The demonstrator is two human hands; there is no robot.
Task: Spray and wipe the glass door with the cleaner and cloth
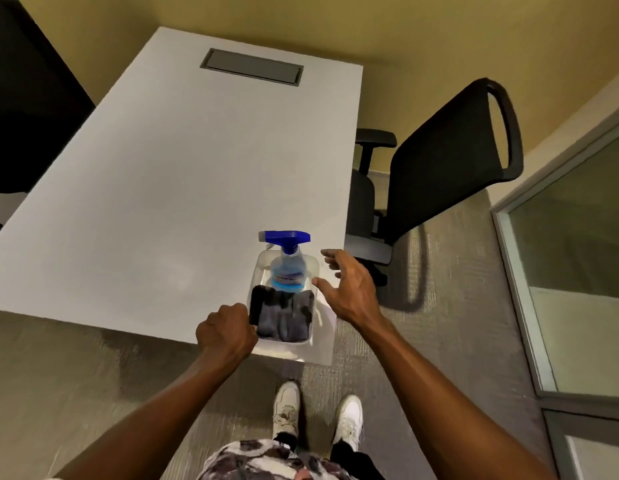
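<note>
A small office with mustard-yellow walls [301,22] and grey carpet [457,306] surrounds a broad white desk [162,168], with a black mesh office chair [439,161] pushed in at its right side. At the desk's near right corner sits a clear rectangular plastic bin [259,275]. In it stand a transparent spray bottle of blue cleaner with a blue trigger head [287,268] at the far end and a dark folded cloth [284,317] at the near end. My left grip [228,330] is clenched on the bin's near left rim, right beside the cloth; I cannot tell whether it also pinches the fabric. My right grip [349,289] is released, fingers spread, hovering just beside the bottle without touching it. I judge this to be the gathering step: nothing is yet lifted out. The grey-framed glass door [578,237] stands well apart on my right, unsprayed as far as I can see. Next I need to wrap the right grip round the bottle's neck, lift it straight up clear of the bin wall, take the cloth, and turn right toward the glass.
</note>
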